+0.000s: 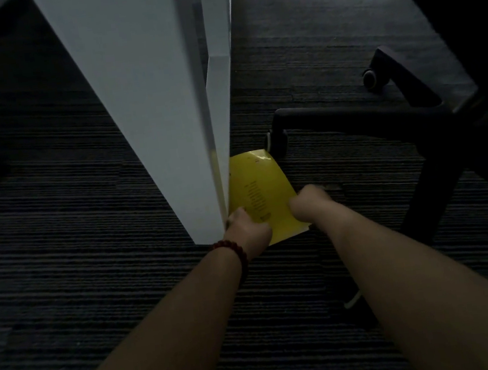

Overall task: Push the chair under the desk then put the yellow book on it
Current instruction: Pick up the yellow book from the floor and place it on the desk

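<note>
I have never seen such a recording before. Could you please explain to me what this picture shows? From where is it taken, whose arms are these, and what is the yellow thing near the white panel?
There is no machine here. A person wears a camera on the head, so you look down along their own two bare arms. The left hand, with a dark red bead bracelet on its wrist, and the right hand both reach to a yellow book. The book lies low on the dark carpet, against a white desk panel. Whether the hands already grip it is unclear. On the right stands the black wheeled base of an office chair.
</note>
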